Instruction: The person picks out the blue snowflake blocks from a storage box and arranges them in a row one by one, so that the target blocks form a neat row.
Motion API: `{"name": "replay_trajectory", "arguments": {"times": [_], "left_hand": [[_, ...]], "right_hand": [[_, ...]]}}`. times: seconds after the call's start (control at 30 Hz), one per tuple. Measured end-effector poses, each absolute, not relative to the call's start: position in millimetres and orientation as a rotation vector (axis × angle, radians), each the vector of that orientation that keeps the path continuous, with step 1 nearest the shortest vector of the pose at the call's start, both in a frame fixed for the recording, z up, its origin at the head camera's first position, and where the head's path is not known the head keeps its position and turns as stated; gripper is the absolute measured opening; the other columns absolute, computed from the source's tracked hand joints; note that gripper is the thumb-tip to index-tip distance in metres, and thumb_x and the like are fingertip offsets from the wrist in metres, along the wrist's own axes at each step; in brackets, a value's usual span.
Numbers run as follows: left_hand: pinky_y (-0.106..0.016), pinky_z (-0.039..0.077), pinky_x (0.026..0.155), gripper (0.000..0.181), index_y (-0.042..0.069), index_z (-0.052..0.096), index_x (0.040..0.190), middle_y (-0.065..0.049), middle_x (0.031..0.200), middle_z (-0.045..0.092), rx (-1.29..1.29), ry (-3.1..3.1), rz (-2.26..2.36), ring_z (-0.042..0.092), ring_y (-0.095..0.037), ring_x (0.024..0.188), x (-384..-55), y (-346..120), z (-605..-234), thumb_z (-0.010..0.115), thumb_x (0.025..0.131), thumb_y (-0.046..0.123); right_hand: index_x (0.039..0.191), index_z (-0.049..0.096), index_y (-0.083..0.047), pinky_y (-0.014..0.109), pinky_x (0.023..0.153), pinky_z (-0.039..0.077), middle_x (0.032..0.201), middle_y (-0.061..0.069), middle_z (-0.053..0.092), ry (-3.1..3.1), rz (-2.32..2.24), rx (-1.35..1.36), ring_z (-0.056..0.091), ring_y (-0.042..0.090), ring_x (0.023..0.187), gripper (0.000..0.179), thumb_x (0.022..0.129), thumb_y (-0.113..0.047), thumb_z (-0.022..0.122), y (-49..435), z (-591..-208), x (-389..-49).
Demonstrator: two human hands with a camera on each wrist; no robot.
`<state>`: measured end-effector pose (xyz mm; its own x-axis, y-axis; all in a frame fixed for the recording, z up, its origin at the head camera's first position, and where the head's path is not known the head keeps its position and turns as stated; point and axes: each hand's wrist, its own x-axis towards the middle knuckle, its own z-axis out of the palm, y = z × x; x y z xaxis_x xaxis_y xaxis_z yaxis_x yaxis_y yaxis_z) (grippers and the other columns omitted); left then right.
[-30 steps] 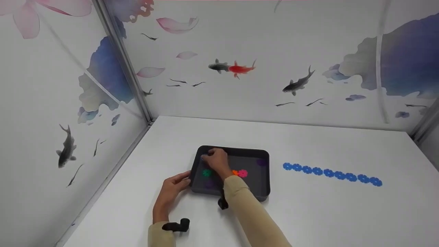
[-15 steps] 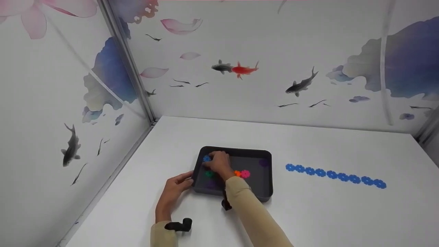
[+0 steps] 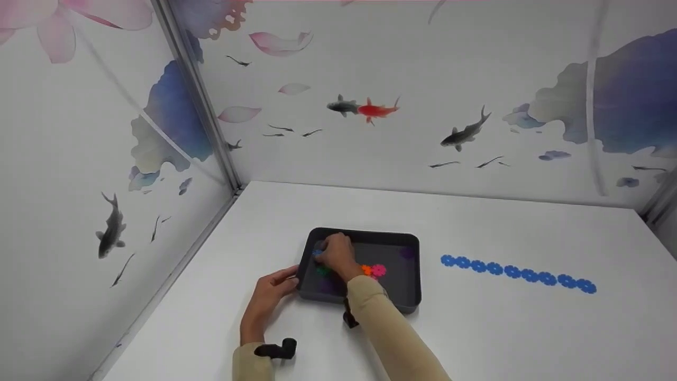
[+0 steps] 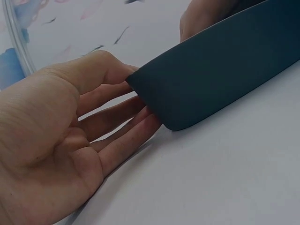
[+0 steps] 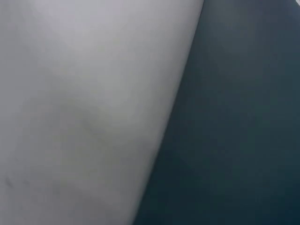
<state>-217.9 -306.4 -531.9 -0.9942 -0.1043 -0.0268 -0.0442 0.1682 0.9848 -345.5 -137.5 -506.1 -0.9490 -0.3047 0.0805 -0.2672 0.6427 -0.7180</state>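
In the head view my right hand [image 3: 338,256] reaches over a dark grey tray [image 3: 389,306] and pinches a blue flower-shaped piece [image 3: 317,252] near the far left corner. Part of that piece is hidden by the fingers. My left hand [image 3: 268,293] rests against the tray's left side. The left wrist view shows its fingers [image 4: 126,140] fairly straight, touching the outer wall at the corner. Inside the tray lie a pink flower piece [image 3: 378,270], an orange one [image 3: 365,270], a partly covered green one [image 3: 323,271] and purple ones [image 3: 406,252].
Right of the tray, a row of several blue flower pieces [image 3: 512,271] lies on the white table [image 3: 502,328]. Walls printed with fish and petals stand behind and to the left. Only the tray's wall [image 5: 234,131] and blurred table appear in the right wrist view.
The right hand has stayed in the far left part of the tray, its fingers shifting slightly on the blue piece, which has come a little nearer. The left hand keeps its place.
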Motion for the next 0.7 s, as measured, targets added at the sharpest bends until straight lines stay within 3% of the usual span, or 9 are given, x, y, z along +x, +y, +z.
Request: {"name": "replay_trajectory", "arguments": {"times": [0.13,0.27,0.33,0.5,0.63,0.7], "left_hand": [[-0.031,0.055,0.101,0.041,0.007,0.062,0.137,-0.016,0.141,0.061,0.146,-2.359,-1.988,0.062,-0.025,0.126,-218,-306,-530,0.065,0.097,0.018],[-0.03,0.055,0.101,0.041,0.007,0.062,0.136,-0.015,0.141,0.061,0.15,-2.347,-1.994,0.062,-0.024,0.126,-218,-306,-529,0.066,0.097,0.017],[-0.03,0.055,0.101,0.041,0.007,0.062,0.136,-0.015,0.141,0.061,0.158,-2.342,-1.997,0.061,-0.025,0.127,-218,-306,-529,0.066,0.096,0.017],[-0.027,0.056,0.099,0.042,0.006,0.062,0.136,-0.016,0.141,0.061,0.169,-2.338,-2.009,0.061,-0.024,0.127,-217,-306,-530,0.066,0.096,0.018],[-0.027,0.056,0.098,0.042,0.006,0.062,0.136,-0.016,0.141,0.061,0.166,-2.335,-2.012,0.061,-0.024,0.127,-218,-305,-531,0.066,0.096,0.017],[-0.028,0.055,0.099,0.042,0.005,0.062,0.136,-0.016,0.141,0.06,0.167,-2.336,-2.003,0.061,-0.024,0.127,-218,-306,-531,0.066,0.096,0.017]], "right_hand": [[0.081,0.077,-0.003,0.03,0.065,0.056,0.081,0.003,0.072,2.812,-1.198,-0.516,0.063,0.019,0.078,0.019,0.077,-0.018,0.086,-136,-505,-348],[0.056,0.059,-0.008,0.024,0.048,0.033,0.055,-0.006,0.043,2.813,-1.162,-0.554,0.04,0.012,0.056,0.033,0.076,-0.017,0.085,-135,-503,-350],[0.055,0.055,-0.009,0.023,0.046,0.03,0.053,-0.006,0.038,2.813,-1.141,-0.577,0.037,0.012,0.054,0.037,0.076,-0.017,0.084,-135,-503,-351],[0.057,0.06,-0.009,0.021,0.05,0.035,0.056,-0.008,0.042,2.821,-1.087,-0.632,0.04,0.011,0.059,0.033,0.077,-0.017,0.085,-132,-501,-349],[0.049,0.046,-0.013,0.022,0.045,0.026,0.049,-0.009,0.03,2.824,-1.084,-0.707,0.031,0.01,0.051,0.046,0.078,-0.013,0.082,-125,-497,-349],[0.049,0.053,-0.01,0.021,0.046,0.031,0.05,-0.008,0.037,2.844,-1.085,-0.753,0.035,0.01,0.053,0.04,0.077,-0.013,0.082,-121,-493,-348]]}}
